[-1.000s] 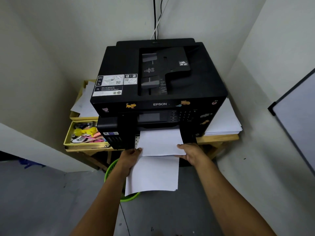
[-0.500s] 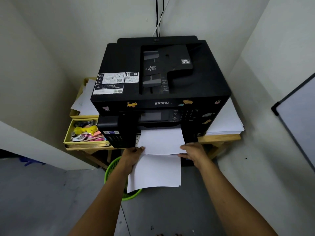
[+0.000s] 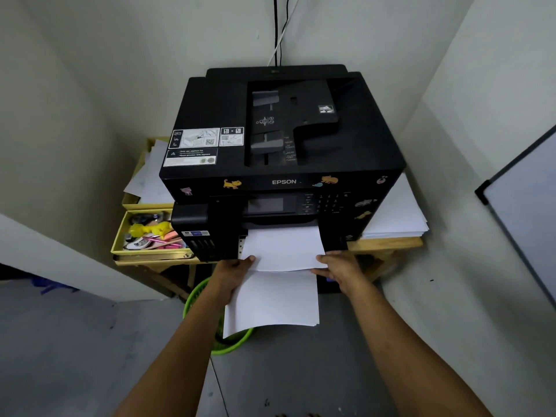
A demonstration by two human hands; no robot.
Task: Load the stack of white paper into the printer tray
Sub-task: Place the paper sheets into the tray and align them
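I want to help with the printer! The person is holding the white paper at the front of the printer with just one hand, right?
Not quite. The head view shows both hands, left hand and right hand, holding the white paper at the front of the printer.

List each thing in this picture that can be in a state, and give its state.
Printer: screen dark, top lid shut.
Paper stack: held at front slot, half hanging out.
Upper sheet: lying in the front slot.
Left hand: gripping the paper.
Right hand: gripping the paper.
Yellow drawer: open, full of small items.

A yellow tray (image 3: 120, 236) of stationery sits left; green basket (image 3: 195, 299) below.
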